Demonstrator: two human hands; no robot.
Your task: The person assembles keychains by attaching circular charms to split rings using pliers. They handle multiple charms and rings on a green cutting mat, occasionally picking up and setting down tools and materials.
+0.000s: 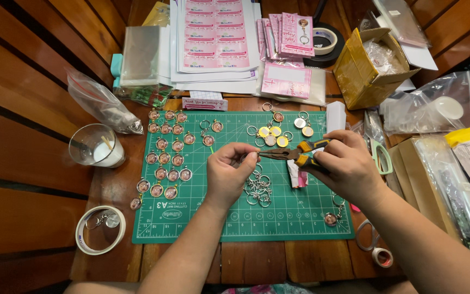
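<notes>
**Keyring charms take shape over a green cutting mat**

Across a slatted wooden table, a green cutting mat carries most of the work, its far edge meeting a stack of pink label sheets and pink backing cards. At the table's far right corner an open yellow cardboard box holds a crumpled clear bag, and clear plastic bags lie just beside it along the right edge; one shows a white round lid inside. On the mat's left half, rows of round pink charms run from the far edge toward the near left corner. Off the mat's left edge stands a clear glass cup with white liquid and a stick in it; nearer the table's front left corner, a roll of white tape rings a few loose metal pieces. A zip bag lies beyond the cup.

Over the mat's middle, the person's left hand pinches a small metal ring between thumb and fingertips, closed tight on it. The right hand is wrapped firmly around the yellow-and-black handles of pliers, whose tips meet that ring. Just below the hands, a heap of split rings rests on the mat; gold and silver discs lie near its far edge, and one finished charm sits near its right front corner.
</notes>
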